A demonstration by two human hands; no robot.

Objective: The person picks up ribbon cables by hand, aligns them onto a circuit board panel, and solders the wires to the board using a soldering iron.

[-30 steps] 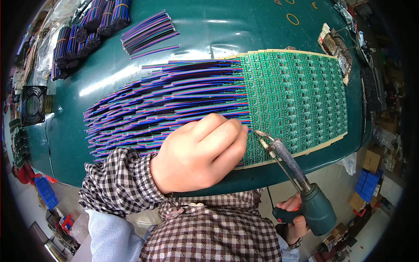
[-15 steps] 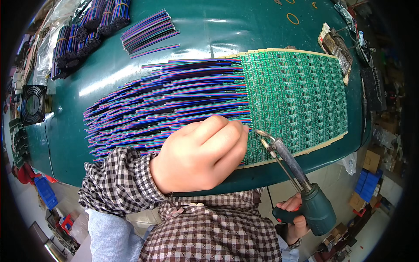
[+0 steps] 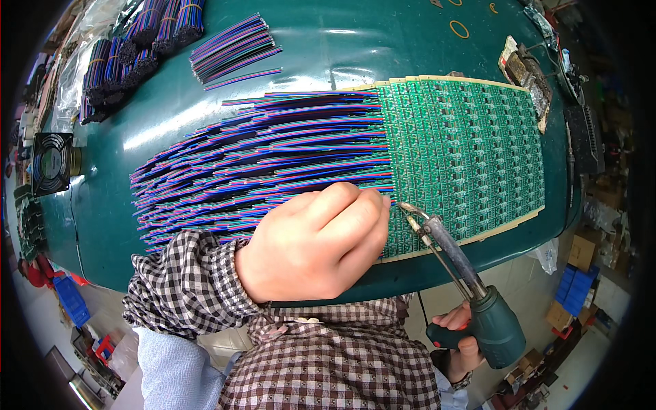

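Observation:
My left hand (image 3: 318, 242) is closed in a pinch at the left edge of the green circuit boards (image 3: 471, 150). Its fingertips hold the end of a multicoloured ribbon wire, most of which the hand covers. My right hand (image 3: 461, 338), at the lower right, grips the handle of a dark green soldering gun (image 3: 497, 328). The gun's bent tip rests at or just over the boards, close beside my left fingertips; whether it touches is too small to tell. Rows of blue, red, green and black wires (image 3: 273, 147) run left from the boards' edge.
Loose cut wires (image 3: 232, 48) lie at the back, with banded wire bundles (image 3: 147, 31) left of them. A small black fan (image 3: 52, 164) stands at the left edge. A dirty metal-and-board stand (image 3: 529, 78) sits beyond the boards at right. Rubber bands (image 3: 459, 29) lie far back.
The soldering gun's tip has edged very slightly left, toward my left fingertips. My left hand keeps its pinch almost in place.

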